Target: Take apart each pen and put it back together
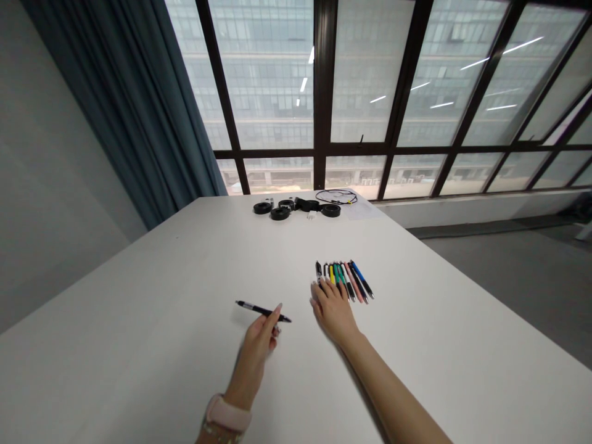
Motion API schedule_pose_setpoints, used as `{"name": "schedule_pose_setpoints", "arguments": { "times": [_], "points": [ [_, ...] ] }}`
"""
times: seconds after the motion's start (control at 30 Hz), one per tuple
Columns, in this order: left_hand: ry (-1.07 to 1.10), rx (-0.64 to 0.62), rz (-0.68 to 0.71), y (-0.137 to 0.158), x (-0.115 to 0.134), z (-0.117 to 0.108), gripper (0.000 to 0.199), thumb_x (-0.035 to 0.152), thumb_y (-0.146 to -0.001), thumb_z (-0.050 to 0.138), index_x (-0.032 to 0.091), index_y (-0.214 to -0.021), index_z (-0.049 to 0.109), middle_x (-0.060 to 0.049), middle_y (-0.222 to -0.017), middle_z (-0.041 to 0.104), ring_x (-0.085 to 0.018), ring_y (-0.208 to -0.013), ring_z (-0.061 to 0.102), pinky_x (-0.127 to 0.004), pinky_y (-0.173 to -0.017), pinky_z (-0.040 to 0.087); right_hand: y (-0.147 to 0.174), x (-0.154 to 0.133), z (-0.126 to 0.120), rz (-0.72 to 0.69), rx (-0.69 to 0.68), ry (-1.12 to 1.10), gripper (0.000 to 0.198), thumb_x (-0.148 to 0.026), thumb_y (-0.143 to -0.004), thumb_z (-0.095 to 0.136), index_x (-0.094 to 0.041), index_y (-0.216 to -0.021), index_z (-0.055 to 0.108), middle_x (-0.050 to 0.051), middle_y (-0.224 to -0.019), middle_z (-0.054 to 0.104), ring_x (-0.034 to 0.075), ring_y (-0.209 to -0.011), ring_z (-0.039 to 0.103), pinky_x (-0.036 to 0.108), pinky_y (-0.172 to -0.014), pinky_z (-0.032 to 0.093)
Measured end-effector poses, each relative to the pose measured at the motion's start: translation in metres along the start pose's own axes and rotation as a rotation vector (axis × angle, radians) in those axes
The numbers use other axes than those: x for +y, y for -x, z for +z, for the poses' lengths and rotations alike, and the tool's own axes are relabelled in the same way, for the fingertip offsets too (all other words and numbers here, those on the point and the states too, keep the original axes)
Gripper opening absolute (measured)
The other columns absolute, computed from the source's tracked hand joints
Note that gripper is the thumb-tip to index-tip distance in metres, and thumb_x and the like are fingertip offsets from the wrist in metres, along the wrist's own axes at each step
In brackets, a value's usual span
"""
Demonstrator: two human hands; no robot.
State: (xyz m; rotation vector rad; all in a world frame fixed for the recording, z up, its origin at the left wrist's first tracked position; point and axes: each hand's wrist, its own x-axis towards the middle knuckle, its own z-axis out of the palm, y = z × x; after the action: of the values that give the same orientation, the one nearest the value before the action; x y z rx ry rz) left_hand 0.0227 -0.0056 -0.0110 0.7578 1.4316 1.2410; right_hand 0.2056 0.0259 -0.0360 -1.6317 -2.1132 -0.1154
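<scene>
As daylight falls through a wide window (pixel 365 80), a black pen (pixel 254 307) lies slantwise above a white table (pixel 185 265), pinched near its right end between the thumb and fingers of the left hand (pixel 259 338). To its right, the right hand (pixel 335 314) lies palm down over the left part of a row of pens (pixel 353 282), fingers extended and slightly parted across the near ends; from here I cannot tell whether they grip any. The row, side by side, runs from black through yellow, green and pink to blue. A pale wristband (pixel 229 413) circles the left wrist. Well beyond, at the table's far end, sit black rolls (pixel 280 214), a white plug (pixel 311 215) and a looped cable (pixel 337 201). A blue curtain (pixel 124 92) hangs at left.
</scene>
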Motion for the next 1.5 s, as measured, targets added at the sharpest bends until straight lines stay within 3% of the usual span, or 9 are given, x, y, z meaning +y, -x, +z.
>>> {"name": "schedule_pose_setpoints", "arguments": {
  "times": [0.43, 0.8, 1.5],
  "points": [
    [0.032, -0.015, -0.009, -0.0024, 0.0001, 0.0002, 0.068, 0.075, -0.036, 0.08, 0.017, -0.064, 0.058, 0.006, -0.047, 0.05, -0.004, -0.04, 0.038, -0.017, -0.038, 0.021, 0.0004, -0.0021, -0.0028, 0.006, -0.041, -0.019, 0.036, -0.033, -0.1, 0.051, -0.018, -0.129, 0.063, 0.012, -0.143, 0.058, 0.029, -0.139, 0.044, 0.055, -0.119, 0.021],
    [-0.003, -0.018, 0.031, -0.0032, -0.0011, -0.0005, 0.065, 0.077, -0.039, 0.078, 0.018, -0.058, 0.055, 0.006, -0.047, 0.047, -0.005, -0.038, 0.039, -0.019, -0.036, 0.022, -0.0004, -0.0026, -0.0058, 0.071, 0.02, 0.054, 0.032, -0.029, -0.097, 0.053, -0.016, -0.122, 0.067, 0.015, -0.128, 0.066, 0.033, -0.132, 0.048, 0.056, -0.119, 0.018],
    [-0.019, -0.032, 0.051, -0.0002, 0.0028, 0.0001, 0.064, 0.076, -0.044, 0.077, 0.017, -0.06, 0.058, 0.005, -0.048, 0.048, -0.005, -0.038, 0.038, -0.019, -0.035, 0.023, -0.0004, -0.0046, -0.0067, 0.081, 0.024, 0.064, 0.032, -0.029, -0.096, 0.052, -0.013, -0.12, 0.067, 0.018, -0.139, 0.059, 0.033, -0.133, 0.047, 0.055, -0.118, 0.022]
  ]
}}
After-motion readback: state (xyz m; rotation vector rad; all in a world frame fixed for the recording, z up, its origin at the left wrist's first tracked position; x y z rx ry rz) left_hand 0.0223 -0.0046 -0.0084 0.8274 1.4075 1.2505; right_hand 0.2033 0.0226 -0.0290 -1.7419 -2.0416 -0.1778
